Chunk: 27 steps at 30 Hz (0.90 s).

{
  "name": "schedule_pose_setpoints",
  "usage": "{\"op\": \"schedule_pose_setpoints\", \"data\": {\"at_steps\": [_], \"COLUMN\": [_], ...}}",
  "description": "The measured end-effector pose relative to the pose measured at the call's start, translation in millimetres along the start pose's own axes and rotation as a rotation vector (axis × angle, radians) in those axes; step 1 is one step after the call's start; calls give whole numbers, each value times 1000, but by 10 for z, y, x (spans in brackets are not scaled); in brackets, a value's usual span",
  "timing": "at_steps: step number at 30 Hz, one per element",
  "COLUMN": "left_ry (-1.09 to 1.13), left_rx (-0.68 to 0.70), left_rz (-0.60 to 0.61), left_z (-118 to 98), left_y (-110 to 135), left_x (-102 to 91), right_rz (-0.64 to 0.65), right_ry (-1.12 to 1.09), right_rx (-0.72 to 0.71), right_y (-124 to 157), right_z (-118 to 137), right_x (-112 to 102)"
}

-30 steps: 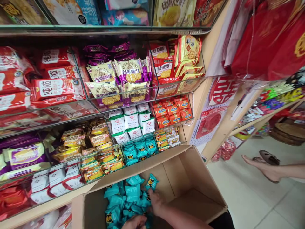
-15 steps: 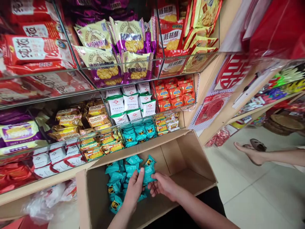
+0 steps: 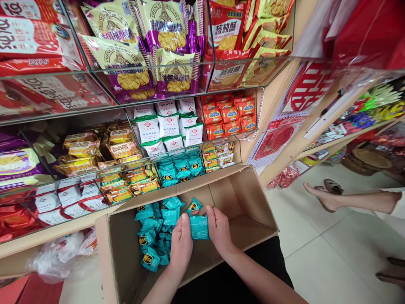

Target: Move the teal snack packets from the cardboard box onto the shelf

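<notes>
Between my two hands is a teal snack packet [image 3: 199, 227], its printed side up. My left hand [image 3: 182, 242] grips its left end, thumb on top, and my right hand [image 3: 219, 230] pinches its right end. Both hands are over an open cardboard box [image 3: 253, 198]. In the left part of the box lie several more teal packets [image 3: 148, 232] in a loose pile. One teal packet with a round yellow and black mark [image 3: 194, 205] shows just beyond my hands.
Behind the box rise shelves of wrapped snacks, with teal packets [image 3: 182, 166], white packets [image 3: 169, 125] and orange-red packets [image 3: 229, 114] in clear-fronted bins. A person's leg [image 3: 357, 200] extends over the tiled floor [image 3: 316, 240] at right. Plastic bags [image 3: 60, 255] lie under the shelf at left.
My right hand has come up to pinch the packet's right end, and the packet now lies level between both hands. The view has shifted slightly, moving the shelves up and left.
</notes>
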State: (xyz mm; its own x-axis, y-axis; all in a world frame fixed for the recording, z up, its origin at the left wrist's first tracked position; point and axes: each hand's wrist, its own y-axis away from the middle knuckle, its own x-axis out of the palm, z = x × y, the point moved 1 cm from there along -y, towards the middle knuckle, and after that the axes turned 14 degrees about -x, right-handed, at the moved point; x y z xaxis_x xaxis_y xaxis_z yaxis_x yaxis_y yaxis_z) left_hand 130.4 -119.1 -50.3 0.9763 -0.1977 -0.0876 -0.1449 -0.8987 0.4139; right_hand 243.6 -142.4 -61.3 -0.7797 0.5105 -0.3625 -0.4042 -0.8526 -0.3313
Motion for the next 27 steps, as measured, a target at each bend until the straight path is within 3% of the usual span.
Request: {"op": "schedule_pose_setpoints", "data": {"at_steps": [5,9,12,15,17,19,22,25,27], "left_ry": [66,79,117,273,300,216,60,7,-18], "left_rx": [-58,-71,-225,-504,-516,-385,-137,22,63], "left_rz": [136,107,149,381,447,388,279,296,333], "left_z": [-18,-93,-231,-372,-427,-432,-376,-315,-297], "left_y": [33,82,135,200,234,247,238,215,203], "left_x": [18,61,66,36,-2,-35,-42,-13,-9], "right_rz": [-41,-86,-51,130,204,167,91,228,295], "right_ry": [57,74,166,208,151,40,-256,-623,-749], "right_rx": [-78,-185,-485,-865,-928,-739,-200,217,331], "right_y": [-18,-61,-103,-77,-12,60,131,131,106], "right_z": [94,195,210,203,209,221,212,185,171], "right_x": [-139,-255,-366,-469,-518,-542,-513,-442,-428]}}
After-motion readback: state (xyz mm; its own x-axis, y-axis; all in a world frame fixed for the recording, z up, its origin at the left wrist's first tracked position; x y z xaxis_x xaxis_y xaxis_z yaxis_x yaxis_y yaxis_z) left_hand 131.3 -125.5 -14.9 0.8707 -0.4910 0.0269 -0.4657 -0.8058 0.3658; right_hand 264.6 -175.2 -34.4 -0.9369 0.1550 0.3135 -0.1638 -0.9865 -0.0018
